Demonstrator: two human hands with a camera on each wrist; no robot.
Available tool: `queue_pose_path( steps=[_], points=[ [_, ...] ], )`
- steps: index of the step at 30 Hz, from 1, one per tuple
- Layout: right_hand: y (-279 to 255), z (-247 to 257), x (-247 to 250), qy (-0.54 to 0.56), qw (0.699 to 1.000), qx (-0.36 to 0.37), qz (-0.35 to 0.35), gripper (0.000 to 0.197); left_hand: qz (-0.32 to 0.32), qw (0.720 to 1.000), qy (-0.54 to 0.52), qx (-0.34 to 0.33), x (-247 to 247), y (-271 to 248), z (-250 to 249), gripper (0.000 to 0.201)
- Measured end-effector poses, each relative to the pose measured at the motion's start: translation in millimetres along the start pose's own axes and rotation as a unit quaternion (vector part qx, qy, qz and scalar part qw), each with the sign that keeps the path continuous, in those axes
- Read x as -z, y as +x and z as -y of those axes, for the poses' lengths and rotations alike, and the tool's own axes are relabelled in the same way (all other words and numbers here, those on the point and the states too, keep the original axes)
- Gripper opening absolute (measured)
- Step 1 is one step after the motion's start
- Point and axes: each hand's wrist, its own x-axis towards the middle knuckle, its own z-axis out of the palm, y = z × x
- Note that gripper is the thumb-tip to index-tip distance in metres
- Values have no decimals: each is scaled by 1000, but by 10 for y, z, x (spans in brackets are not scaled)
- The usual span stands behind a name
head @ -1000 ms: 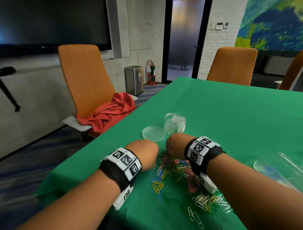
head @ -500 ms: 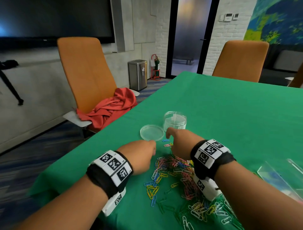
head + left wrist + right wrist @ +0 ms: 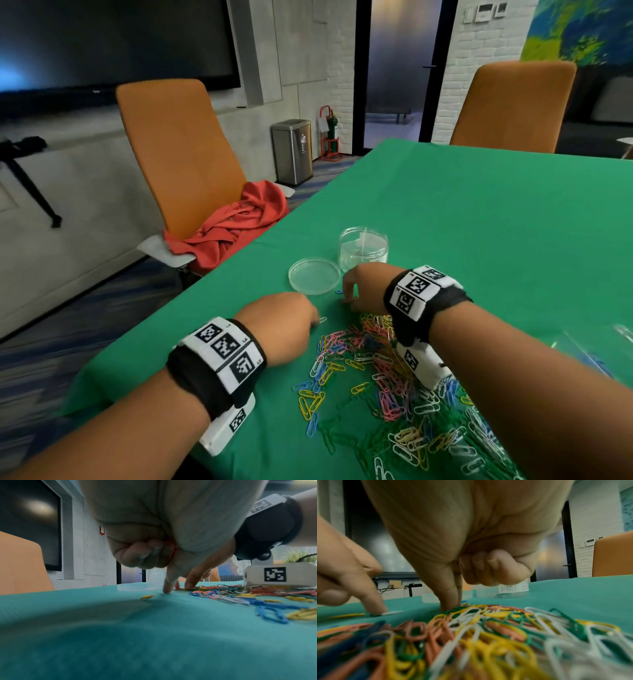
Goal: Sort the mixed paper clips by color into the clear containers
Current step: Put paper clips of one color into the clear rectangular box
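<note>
Head view: mixed paper clips (image 3: pixel 387 373) lie in a loose heap on the green tablecloth (image 3: pixel 496 222), spread under and behind the right hand (image 3: pixel 363 286) and to the right of the left hand (image 3: pixel 284 325). Colours seen: pink, yellow, blue, green, white. The clear round container (image 3: pixel 363 249) stands just beyond the right hand; its flat clear lid (image 3: pixel 314 276) lies beside it, ahead of the left hand. One blue clip (image 3: pixel 339 291) sits alone between the lid and the right fingertips. A white clip (image 3: pixel 322 320) lies at the left fingertips.

Left wrist view: left hand (image 3: pixel 154 527) has its outer fingers curled into the palm, with red wire showing between them; the index finger (image 3: pixel 169 584) is stretched down, tip pressing the cloth. A lone yellow clip (image 3: pixel 147 596) lies just left of that tip.

Right wrist view: right hand (image 3: pixel 471 534) has its outer fingers curled in; thumb and index finger (image 3: pixel 449 595) point down together, tips at the far edge of the heap (image 3: pixel 471 635). Whether they pinch a clip, cannot tell. The left index finger presses the white clip (image 3: pixel 392 613) flat.
</note>
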Motion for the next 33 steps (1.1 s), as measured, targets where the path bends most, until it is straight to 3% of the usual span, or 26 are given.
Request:
queue_pose_path(
  steps=[4,6,9,11,14,16,17,18,19,21,22,23,25,28,30,31,33],
  points=[
    [-60,76,-4,-16,1000,1,3,22,-38,999,19,24,6,17,13,21],
    [-84,58,27,55,997,-5,-45,13,-57,998,1,-1,21,11,-10,26],
    [-151,-18,109,222,969,7,-111,26,-60,997,-21,-52,33,12,-55,33],
    [-237,-67,123,416,901,-5,-121,26,-51,996,-26,-74,35,26,-95,34],
    [-387,-180,99,668,739,-39,-72,25,-43,996,-38,-73,58,33,-122,30],
    [-478,-287,76,721,689,-49,-42,26,-40,996,-44,-68,69,39,-117,23],
    [-511,-349,62,722,689,-59,-38,24,-39,996,-41,-65,78,34,-123,19],
    [-542,-407,53,700,709,-74,-44,21,-38,997,-36,-60,82,34,-126,14],
    [-564,-458,37,648,755,-88,-58,18,-33,997,-31,-54,80,32,-123,11],
    [-610,-502,18,432,894,-95,-74,11,-8,999,-33,-41,63,32,-99,8],
    [-626,-486,13,301,947,-80,-72,7,-1,999,-30,-34,63,23,-93,9],
    [-630,-447,5,204,975,-56,-65,5,-5,999,-27,-27,65,17,-95,11],
    [-636,-334,-12,114,992,-25,-38,12,-36,999,-35,-12,87,25,-85,18],
    [-588,-218,-74,69,997,-22,-16,17,-83,995,-54,-6,177,42,-32,24],
    [-548,-194,-114,60,998,-21,-1,25,-97,981,-164,20,246,40,15,23],
    [-532,-188,-125,57,998,-16,4,28,-97,959,-264,28,258,47,47,26],
    [-527,-169,-125,55,998,-3,4,27,-79,844,-525,76,232,55,106,34]
  ],
)
